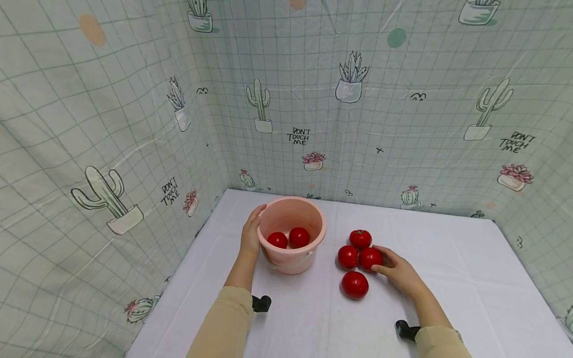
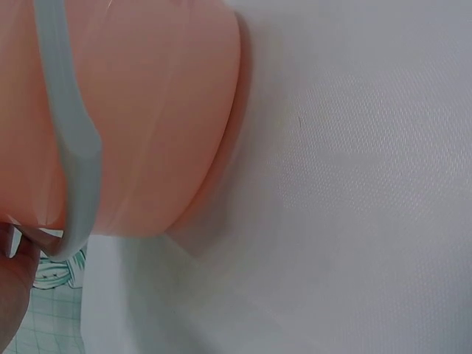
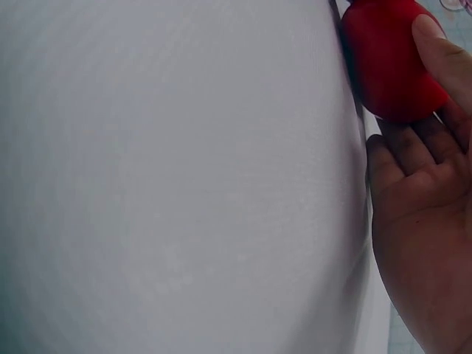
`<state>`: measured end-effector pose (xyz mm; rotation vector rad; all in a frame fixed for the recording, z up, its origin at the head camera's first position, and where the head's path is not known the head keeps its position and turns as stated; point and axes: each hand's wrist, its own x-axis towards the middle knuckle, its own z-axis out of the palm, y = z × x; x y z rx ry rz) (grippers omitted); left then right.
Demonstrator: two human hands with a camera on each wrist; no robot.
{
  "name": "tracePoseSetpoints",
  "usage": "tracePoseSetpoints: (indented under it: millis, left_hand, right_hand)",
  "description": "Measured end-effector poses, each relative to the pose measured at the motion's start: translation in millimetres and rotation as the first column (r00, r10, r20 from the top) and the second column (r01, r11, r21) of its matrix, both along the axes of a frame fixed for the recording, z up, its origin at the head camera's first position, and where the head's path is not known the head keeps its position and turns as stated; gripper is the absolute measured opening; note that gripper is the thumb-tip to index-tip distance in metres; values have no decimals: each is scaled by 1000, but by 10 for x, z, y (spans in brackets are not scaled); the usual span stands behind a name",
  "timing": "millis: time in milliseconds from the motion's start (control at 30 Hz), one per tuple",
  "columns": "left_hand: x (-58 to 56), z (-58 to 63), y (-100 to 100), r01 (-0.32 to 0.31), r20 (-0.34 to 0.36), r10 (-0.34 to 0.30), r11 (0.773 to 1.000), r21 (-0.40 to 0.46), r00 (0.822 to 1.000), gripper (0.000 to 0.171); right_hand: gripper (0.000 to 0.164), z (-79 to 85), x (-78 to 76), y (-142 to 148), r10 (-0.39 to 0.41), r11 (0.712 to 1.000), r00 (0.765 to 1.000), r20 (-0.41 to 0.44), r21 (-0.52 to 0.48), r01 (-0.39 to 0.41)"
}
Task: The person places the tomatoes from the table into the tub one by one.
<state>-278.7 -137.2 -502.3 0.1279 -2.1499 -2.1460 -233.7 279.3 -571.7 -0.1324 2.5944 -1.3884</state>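
On the left stands a pink bucket (image 1: pixel 292 258) with a pale handle (image 2: pixel 77 158) hanging down its side. Two red tomatoes (image 1: pixel 299 237) lie inside it. My left hand (image 1: pixel 250 236) grips the bucket's left side, with fingertips up at the rim. To the right of the bucket, my right hand (image 1: pixel 400 272) has its thumb and fingers curved around a tomato (image 1: pixel 370 259); in the right wrist view the thumb presses on its red skin. Beside that one sit a tomato (image 1: pixel 347 257) to its left and another with a green top (image 1: pixel 360 239) behind. A larger tomato (image 1: pixel 355 285) lies nearer me.
A white cloth (image 1: pixel 465 278) covers the table. Curtains (image 1: pixel 376 124) printed with cacti and grid lines hang behind the table and at its sides. Black camera mounts (image 1: pixel 405 330) stick out from both wrists.
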Motion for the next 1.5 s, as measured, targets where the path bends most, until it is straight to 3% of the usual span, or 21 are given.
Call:
tracePoseSetpoints:
  millis: [700,1067,1500]
  left_hand:
    - [-22,-24,-10,5,-1,-5,1000,3,1000,45]
    - [-10,-15,1,0,4,0,1000,-3,1000,43]
    - [-15,-17,0,-6,0,6,1000,2,1000,45]
  right_hand:
    - [75,17,-14,37,4,1000,1000,3,0,-4]
    - [78,247,-23,23,-9,1000,1000,-10,3,9]
    - [76,583,-183,-29,25,1000,997,-67,0,-25]
